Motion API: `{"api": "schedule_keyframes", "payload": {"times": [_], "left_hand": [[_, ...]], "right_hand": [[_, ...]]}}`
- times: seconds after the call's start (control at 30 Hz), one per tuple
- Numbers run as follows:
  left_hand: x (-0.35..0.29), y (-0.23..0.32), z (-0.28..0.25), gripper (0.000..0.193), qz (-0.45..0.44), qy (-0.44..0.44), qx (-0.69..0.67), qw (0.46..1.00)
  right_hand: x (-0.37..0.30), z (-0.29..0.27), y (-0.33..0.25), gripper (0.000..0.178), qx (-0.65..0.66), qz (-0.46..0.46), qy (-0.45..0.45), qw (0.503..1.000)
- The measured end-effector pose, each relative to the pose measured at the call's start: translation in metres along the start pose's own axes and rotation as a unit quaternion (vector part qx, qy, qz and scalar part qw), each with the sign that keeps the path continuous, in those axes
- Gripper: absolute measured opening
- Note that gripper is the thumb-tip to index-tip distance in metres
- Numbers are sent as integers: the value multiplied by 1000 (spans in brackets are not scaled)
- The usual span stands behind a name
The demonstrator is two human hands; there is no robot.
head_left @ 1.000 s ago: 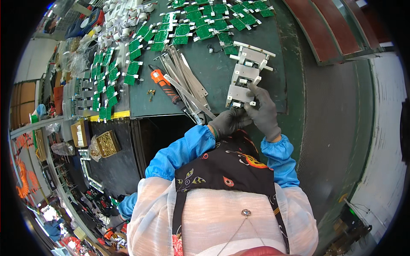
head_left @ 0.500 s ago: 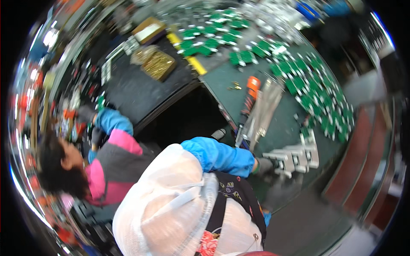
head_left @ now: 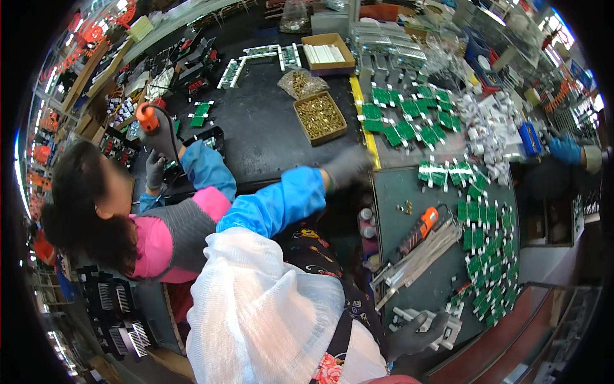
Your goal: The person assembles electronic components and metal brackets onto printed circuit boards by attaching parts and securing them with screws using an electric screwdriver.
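Note:
My left hand (head_left: 348,168), in a grey glove with a blue sleeve, is stretched out over the bench edge near the yellow strip (head_left: 366,131), just below a tray of brass screws (head_left: 318,116). It is blurred and nothing shows in it. My right hand (head_left: 414,337), also grey-gloved, grips a white metal bracket assembly (head_left: 441,320) at the near edge of the green mat (head_left: 409,189). An orange-handled screwdriver (head_left: 419,229) and a bundle of metal strips (head_left: 416,259) lie between my hands.
Several green circuit boards (head_left: 489,249) cover the mat's right side and the back bench. A co-worker in a pink and grey top (head_left: 169,237) sits at my left, a gloved hand (head_left: 153,169) on an orange power screwdriver (head_left: 148,118). A cardboard box (head_left: 327,52) stands farther back.
My view has swung left. My left hand let go of the bracket and reached out toward the screw tray; my right hand stays on the bracket.

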State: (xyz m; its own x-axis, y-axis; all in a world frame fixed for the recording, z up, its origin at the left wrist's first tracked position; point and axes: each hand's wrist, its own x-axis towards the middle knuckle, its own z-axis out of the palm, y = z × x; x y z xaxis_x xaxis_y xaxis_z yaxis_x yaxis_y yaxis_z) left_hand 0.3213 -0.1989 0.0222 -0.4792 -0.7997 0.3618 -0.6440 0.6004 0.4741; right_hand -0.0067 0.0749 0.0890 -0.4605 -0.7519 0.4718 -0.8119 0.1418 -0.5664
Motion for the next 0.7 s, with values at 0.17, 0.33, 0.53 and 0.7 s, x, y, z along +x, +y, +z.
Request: {"api": "schedule_keyframes", "payload": {"times": [0.17, 0.33, 0.53, 0.7], "left_hand": [[-3, -174, -103, 43, -456, 350, -44, 817], [36, -272, -172, 72, -619, 313, 84, 715], [84, -346, -189, 103, -739, 122, 80, 658], [85, -386, -183, 107, -757, 123, 68, 638]], "right_hand": [[20, 60, -51, 43, 117, 80, -104, 984], [47, 122, -129, 46, 160, 130, -172, 963], [60, 156, -167, 49, 123, 123, -211, 962], [66, 170, -193, 49, 117, 172, -227, 952]]}}
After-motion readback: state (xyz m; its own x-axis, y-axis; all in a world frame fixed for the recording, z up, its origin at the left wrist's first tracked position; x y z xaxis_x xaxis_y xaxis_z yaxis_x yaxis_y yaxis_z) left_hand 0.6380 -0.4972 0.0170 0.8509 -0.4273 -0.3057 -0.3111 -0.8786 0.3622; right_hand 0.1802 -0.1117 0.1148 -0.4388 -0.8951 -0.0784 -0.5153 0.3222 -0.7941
